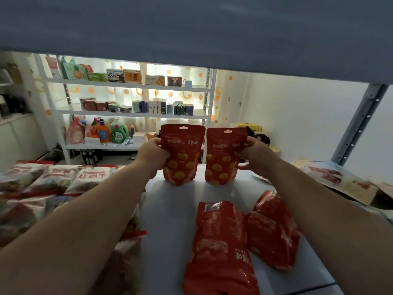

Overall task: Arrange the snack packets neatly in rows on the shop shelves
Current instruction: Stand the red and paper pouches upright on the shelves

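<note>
While standing upright at the back of the pale shelf board (170, 209), side by side and just apart: two red snack pouches. Gripping the left pouch (181, 154) by its outer edge with the left hand (156, 154), pinching the right pouch (223, 156) likewise with the right hand (253, 154). Likely to tip forward, or off the open rear edge, if released before sitting flat on their bases. Nearer, lying flat and touching: two more red pouches (219, 241). Easy to sweep with a forearm, as with the dried-longan packets (91, 177) at left.
</note>
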Demonstrator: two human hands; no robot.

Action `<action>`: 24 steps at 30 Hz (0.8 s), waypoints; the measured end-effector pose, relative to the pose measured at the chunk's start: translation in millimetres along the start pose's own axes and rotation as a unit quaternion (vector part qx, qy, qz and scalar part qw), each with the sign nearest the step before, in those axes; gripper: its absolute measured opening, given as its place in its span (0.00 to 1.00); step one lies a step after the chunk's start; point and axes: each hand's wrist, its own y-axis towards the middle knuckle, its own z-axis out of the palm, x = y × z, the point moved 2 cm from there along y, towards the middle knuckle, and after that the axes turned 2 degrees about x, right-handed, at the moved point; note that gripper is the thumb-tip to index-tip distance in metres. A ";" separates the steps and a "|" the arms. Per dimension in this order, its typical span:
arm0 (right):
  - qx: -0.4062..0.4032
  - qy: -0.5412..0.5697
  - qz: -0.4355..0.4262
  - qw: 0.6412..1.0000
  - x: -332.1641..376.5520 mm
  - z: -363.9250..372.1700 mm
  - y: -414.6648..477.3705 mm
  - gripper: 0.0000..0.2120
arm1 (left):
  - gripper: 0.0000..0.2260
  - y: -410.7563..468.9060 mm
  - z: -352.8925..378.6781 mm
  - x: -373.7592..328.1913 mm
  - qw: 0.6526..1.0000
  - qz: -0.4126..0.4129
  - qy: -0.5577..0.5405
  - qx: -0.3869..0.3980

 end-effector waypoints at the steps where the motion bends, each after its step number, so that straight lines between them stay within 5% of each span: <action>1: 0.000 -0.003 -0.001 1.000 1.2 0.5 2.3 0.21 | 0.15 0.9 1.0 -0.2 1.000 -0.002 0.007 -0.004; 14: -0.009 -0.074 0.002 0.997 -2.5 -3.9 7.4 0.23 | 0.07 -20.5 21.4 -10.4 0.986 0.023 0.117 -0.121; 17: -0.054 -0.159 -0.041 0.985 2.8 -16.7 -6.8 0.29 | 0.32 -43.4 19.4 -22.2 0.961 0.050 0.184 -0.200; 19: -0.035 -0.255 -0.098 0.961 5.1 -26.1 -27.8 0.27 | 0.31 -77.7 27.6 -29.2 0.955 0.093 0.224 -0.169; 24: 0.130 -0.483 -0.168 0.849 -13.2 -46.9 -104.4 0.14 | 0.25 -185.1 57.6 -21.2 0.898 0.118 0.421 0.056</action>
